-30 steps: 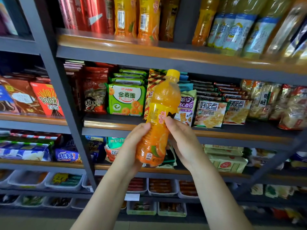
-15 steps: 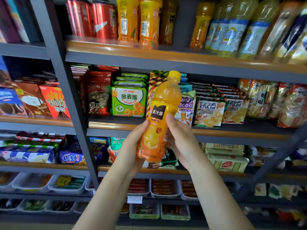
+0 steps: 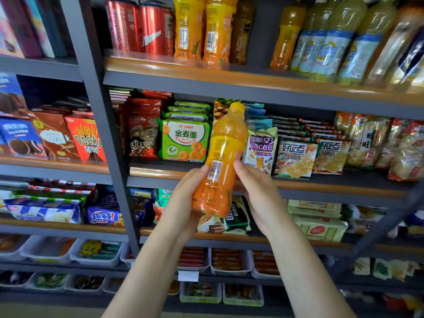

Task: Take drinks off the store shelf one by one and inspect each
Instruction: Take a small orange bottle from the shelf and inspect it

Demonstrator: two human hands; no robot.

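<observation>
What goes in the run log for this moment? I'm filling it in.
step: inspect | item: orange juice bottle, barcode side facing camera | left hand: holds bottle | right hand: holds bottle | place: off shelf

A gap point(image 3: 261, 31) opens between the top shelf's point(image 3: 229, 74) orange bottles point(image 3: 202, 28); snack packs point(image 3: 185, 138) crowd the shelf below.

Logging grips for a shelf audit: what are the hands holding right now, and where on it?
Both hands hold one orange juice bottle: the left hand around its lower body, the right hand at the labelled middle. The yellow cap is untouched.
</observation>
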